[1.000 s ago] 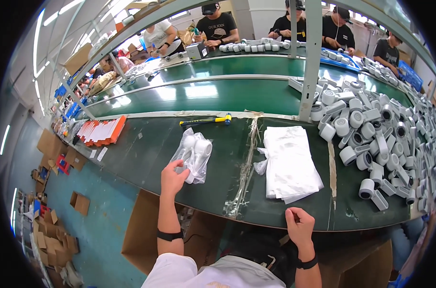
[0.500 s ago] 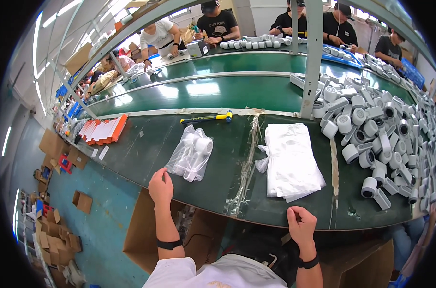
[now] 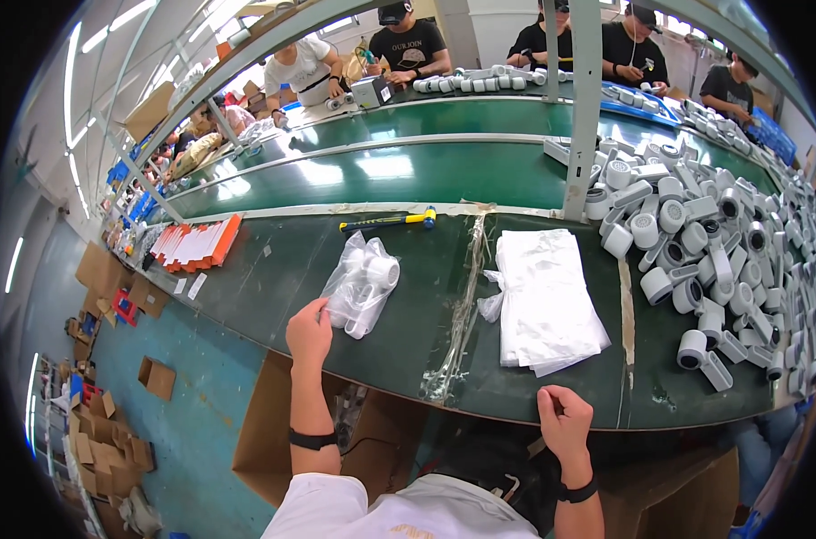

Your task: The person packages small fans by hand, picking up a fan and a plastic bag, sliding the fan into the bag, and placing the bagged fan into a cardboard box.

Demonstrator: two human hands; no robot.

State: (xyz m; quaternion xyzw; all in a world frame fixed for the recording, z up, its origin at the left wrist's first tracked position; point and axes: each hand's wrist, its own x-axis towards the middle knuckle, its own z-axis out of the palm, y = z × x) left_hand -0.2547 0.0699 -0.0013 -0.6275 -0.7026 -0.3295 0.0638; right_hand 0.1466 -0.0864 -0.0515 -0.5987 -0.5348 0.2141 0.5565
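A clear plastic bag lies on the dark green worktable, with white and grey camera-like units inside it. My left hand is closed at the bag's near left edge, thumb and fingers pinching the film. At the table's front edge, my right hand is loosely curled, and nothing shows between its fingers. Just beyond that hand lies a stack of flat white plastic bags. A hammer with a yellow and black handle rests behind the filled bag.
Many grey-white camera units are heaped on the right. Orange-edged white cards lie at the left. A metal post stands before the green conveyor. Co-workers sit beyond it. Open cardboard boxes sit under the table.
My left hand has shifted slightly forward and right, and the bag's near left edge has moved in with it. My right hand has stayed in place.
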